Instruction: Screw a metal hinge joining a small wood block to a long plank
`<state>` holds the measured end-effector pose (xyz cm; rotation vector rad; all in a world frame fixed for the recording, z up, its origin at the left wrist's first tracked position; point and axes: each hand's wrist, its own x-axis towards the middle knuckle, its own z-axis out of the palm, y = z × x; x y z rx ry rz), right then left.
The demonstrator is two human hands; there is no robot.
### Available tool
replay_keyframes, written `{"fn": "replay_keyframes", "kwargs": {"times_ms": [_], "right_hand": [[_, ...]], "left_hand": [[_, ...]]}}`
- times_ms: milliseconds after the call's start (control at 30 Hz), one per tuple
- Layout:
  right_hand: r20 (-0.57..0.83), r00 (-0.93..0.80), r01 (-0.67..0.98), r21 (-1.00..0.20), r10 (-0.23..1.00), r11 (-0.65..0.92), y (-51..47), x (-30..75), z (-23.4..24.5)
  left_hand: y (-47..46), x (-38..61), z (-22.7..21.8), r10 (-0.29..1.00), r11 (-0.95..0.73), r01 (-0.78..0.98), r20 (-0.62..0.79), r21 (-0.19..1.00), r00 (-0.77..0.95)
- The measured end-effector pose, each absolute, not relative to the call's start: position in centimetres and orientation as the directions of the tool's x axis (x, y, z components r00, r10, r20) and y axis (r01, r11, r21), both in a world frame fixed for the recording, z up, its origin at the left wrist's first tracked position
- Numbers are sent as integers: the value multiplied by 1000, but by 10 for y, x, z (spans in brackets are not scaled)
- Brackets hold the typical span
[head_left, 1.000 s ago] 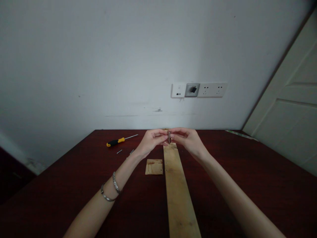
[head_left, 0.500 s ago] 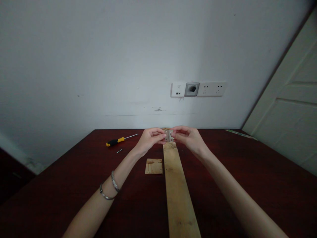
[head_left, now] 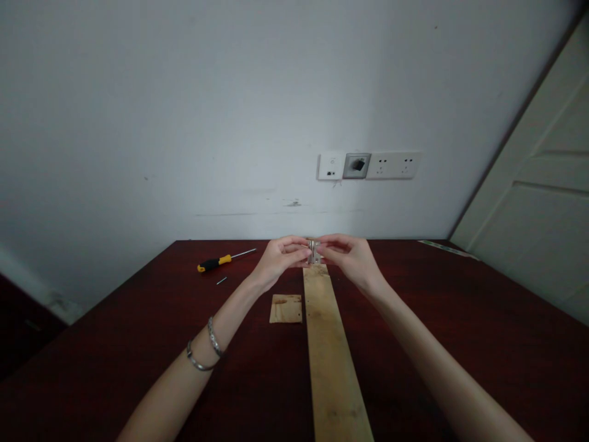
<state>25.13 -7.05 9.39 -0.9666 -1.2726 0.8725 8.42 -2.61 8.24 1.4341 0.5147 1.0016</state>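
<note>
A dark red worktop (head_left: 483, 307) carries a long plank (head_left: 332, 350). Over its far end, the left hand (head_left: 283, 258) and right hand (head_left: 348, 256) face each other, each in a narrow pinch. A screwdriver (head_left: 216, 263) lies at left; a wood square (head_left: 285, 310) sits just beside the plank. Both hands hold a metal hinge (head_left: 315, 252) between them. Near the screwdriver lies a fastener (head_left: 221, 280).

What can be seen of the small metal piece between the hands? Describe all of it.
The small metal piece looks like a hinge: silvery and shiny, with two flat leaves meeting at an upright barrel, and what seem to be small holes. It is held upright, pinched at its left edge by the left hand and at its right by the right hand. It appears over the far part of the long wooden board; whether they touch is unclear.
</note>
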Motion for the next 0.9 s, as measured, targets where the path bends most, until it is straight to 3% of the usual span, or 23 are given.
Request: {"fn": "replay_keyframes", "kwargs": {"times_ms": [200,467,700,900], "right_hand": [[296,-14,-44,-954,955,296,-74,248,94],[357,-100,193,-909,929,370,-79,240,94],[312,-56,20,-949,948,313,-73,241,89],[256,-10,-177,-952,967,251,-73,249,90]], "left_hand": [[-26,86,81,811,-152,-239,259,959,525],[-31,90,86,879,-170,-164,225,972,420],[-35,89,91,876,-187,-138,229,973,425],[-32,84,92,825,-117,-248,233,962,514]]}}
